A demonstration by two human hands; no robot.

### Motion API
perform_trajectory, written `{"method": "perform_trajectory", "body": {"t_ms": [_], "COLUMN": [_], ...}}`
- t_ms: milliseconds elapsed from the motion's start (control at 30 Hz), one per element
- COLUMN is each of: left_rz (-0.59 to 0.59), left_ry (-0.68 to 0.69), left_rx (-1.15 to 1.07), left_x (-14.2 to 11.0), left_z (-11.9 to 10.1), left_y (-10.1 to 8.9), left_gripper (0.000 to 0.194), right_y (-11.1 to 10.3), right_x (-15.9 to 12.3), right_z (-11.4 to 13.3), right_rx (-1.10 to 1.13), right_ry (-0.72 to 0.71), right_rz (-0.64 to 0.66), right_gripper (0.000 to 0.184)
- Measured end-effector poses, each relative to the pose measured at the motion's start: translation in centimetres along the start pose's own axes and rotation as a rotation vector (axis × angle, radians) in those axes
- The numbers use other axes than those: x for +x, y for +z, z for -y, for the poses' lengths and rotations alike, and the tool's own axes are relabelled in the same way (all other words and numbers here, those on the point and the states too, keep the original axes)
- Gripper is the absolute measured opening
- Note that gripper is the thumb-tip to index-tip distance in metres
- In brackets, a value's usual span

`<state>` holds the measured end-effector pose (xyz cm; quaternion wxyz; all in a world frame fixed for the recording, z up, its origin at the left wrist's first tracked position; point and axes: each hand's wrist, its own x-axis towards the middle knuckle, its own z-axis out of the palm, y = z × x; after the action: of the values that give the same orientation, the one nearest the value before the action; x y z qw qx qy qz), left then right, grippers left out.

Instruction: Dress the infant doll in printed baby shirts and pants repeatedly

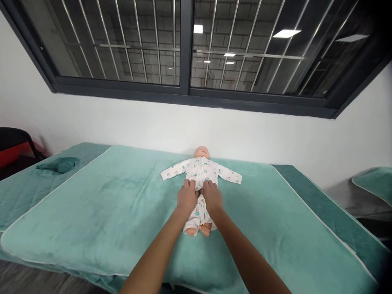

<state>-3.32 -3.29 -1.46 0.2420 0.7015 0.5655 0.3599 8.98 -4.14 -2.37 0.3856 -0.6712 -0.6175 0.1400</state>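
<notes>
A baby doll (201, 152) lies on its back on the green bed cover, its head by the wall. It wears a white printed long-sleeved shirt (202, 168), with both sleeves spread out sideways. Matching trousers (201, 210) cover its legs, and its bare feet stick out below. At the doll's waist, my left hand (187, 196) closes on the trousers' upper edge on the left side. My right hand (213, 196) grips the same edge on the right. The fingers curl over the cloth near the shirt's hem, and the thumbs nearly meet in the middle. The hands partly hide the waistband.
The light green cover (101, 204) spreads over a padded bed whose darker left end has a face hole (59, 165). A white wall (137, 124) and a dark-framed barred window (185, 49) stand behind. A black and red chair (15, 151) is at far left, another green bed (375, 183) at right.
</notes>
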Motion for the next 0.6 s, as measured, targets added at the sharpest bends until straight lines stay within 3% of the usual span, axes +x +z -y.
{"method": "perform_trajectory", "body": {"t_ms": [67, 167, 400, 500, 600], "left_rz": [-0.028, -0.103, -0.294, -0.221, 0.029], "left_ry": [-0.023, -0.087, -0.342, -0.303, -0.161], "left_rx": [-0.023, -0.113, -0.374, -0.393, -0.407], "left_x": [0.1, 0.6, 1.6, 0.8, 0.0], "left_z": [0.1, 1.4, 7.6, 7.8, 5.9], "left_y": [0.0, -0.7, -5.5, -6.0, -5.1], "left_gripper": [0.015, 0.014, 0.029, 0.028, 0.025], "right_y": [0.2, -0.7, -6.7, -7.5, -6.4], "right_x": [0.2, 0.3, -1.5, -3.0, -4.0], "right_z": [-0.6, -2.4, -10.5, -11.5, -9.5], "right_rx": [0.03, 0.139, 0.361, 0.37, 0.382], "right_ry": [0.007, 0.051, 0.301, 0.302, 0.179], "right_rz": [-0.006, -0.026, -0.124, -0.064, 0.072], "right_gripper": [0.008, 0.021, 0.037, 0.038, 0.031]}}
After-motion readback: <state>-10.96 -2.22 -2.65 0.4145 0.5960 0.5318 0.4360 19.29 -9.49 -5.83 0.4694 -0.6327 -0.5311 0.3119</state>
